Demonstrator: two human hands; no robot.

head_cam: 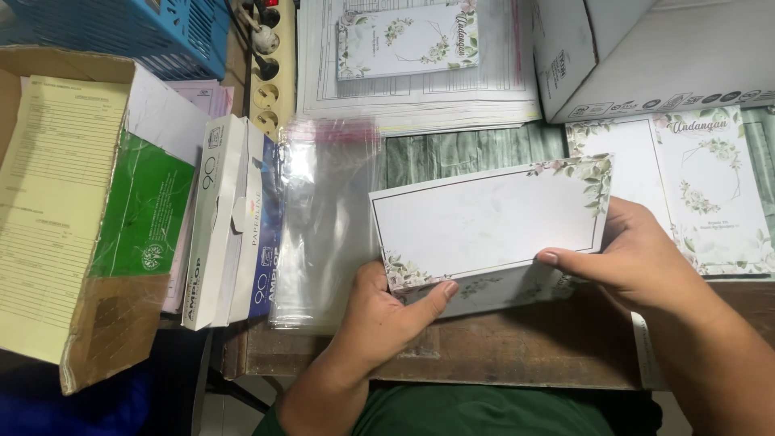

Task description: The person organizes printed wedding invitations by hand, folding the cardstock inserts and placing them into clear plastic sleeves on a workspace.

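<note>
Two bare hands hold one white card with floral corners (488, 222) at the centre of the frame, just above the near edge of the wooden surface (517, 343). We see the card folded, its blank upper panel bordered by a thin dark line and tilted slightly up to the right, with a lower flap showing beneath it. Our left hand (379, 315) takes the lower left corner, thumb pressed on the front near the leafy print, so its grip is closed on the card. Our right hand (638, 258) takes the right end, thumb lying along the lower edge and fingers behind; its grip is likewise closed on the card.

Just left of the card lies a stack of clear plastic sleeves (323, 226), reaching from the upper middle down to the surface's edge. Beside that stack, further left, sit white and blue envelope boxes (234, 226). At the far left an open cardboard box (64, 210) holds yellow and green papers. On the right, a printed floral sheet (702, 186) lies flat, partly under our right hand. Above it stands a white carton (646, 48). At top centre a small floral card (408, 40) rests on a pile of printed forms (420, 97), with a power strip (273, 73) and a blue basket (145, 32) toward the upper left.
</note>
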